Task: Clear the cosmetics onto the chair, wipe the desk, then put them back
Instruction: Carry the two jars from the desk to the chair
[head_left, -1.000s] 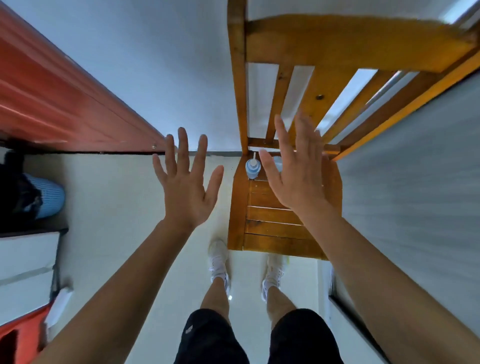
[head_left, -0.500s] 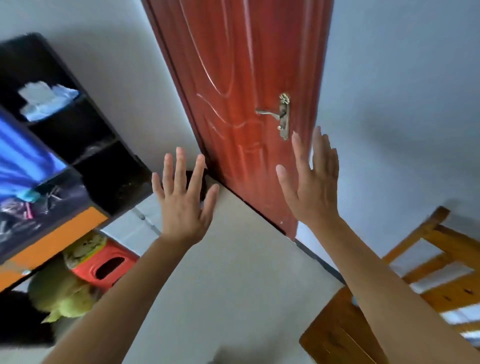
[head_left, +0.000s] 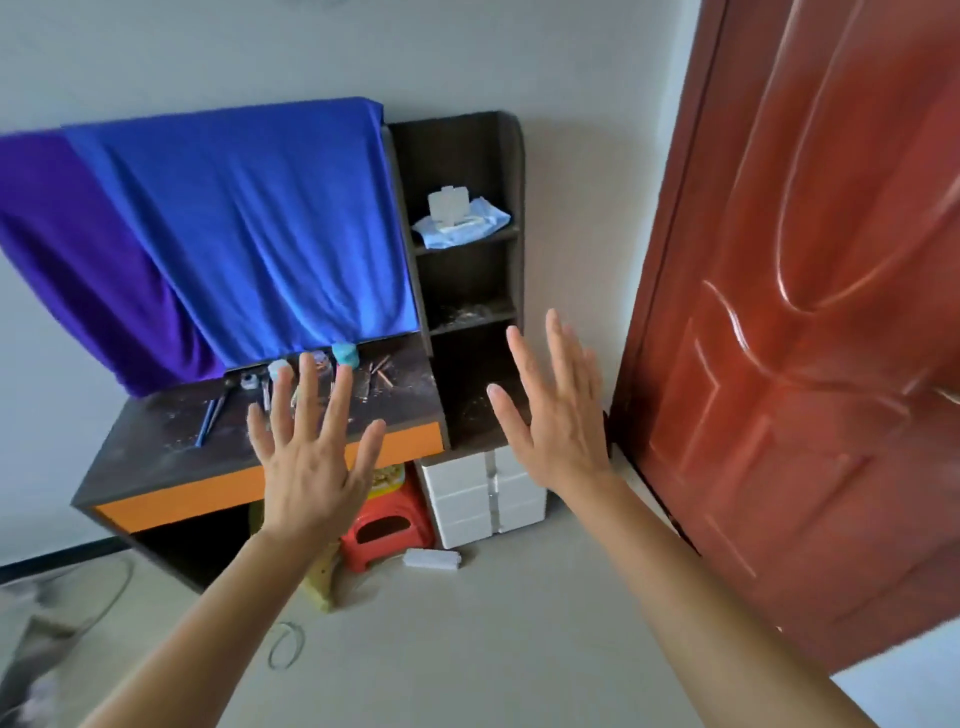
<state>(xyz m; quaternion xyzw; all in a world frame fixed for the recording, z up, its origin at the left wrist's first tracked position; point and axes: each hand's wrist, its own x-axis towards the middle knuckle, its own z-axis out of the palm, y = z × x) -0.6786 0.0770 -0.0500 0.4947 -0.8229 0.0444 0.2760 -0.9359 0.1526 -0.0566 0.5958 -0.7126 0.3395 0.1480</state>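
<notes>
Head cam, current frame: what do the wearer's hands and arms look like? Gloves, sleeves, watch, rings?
Two bare hands, no gloves: left hand, right hand. The left forearm and right forearm are uncovered to the frame edge, so no sleeve or cuff shows. No watch, bracelet, ring, markers or cables visible on either. Nails look short and unpainted.

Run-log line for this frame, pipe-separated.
view: facing desk | left hand: open, empty, raised | right hand: open, empty, raised | cosmetics: on desk, untouched
</notes>
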